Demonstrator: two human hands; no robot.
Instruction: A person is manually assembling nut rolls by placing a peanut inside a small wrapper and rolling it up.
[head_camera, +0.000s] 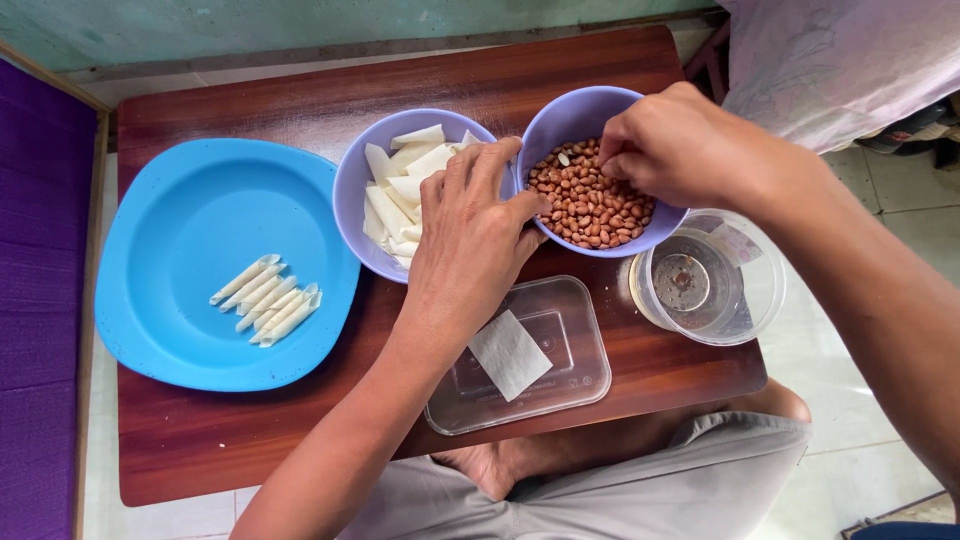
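My right hand (668, 145) reaches into a purple bowl (560, 120) of brown peanuts (590, 205), fingertips pinched together among the nuts. My left hand (470, 235) rests over the rim of the peanut bowl, its fingers by the nuts and partly covering a second purple bowl (350, 190) that holds white pastry strips (400, 185). A flat white pastry sheet (510, 353) lies on a clear plastic lid (520, 360) just below my left wrist.
A blue plate (180, 200) at the left carries several rolled white pastry sticks (265, 297). A clear round container (710, 280) sits at the table's right edge. All rest on a small dark wooden table (200, 440). My knees show below it.
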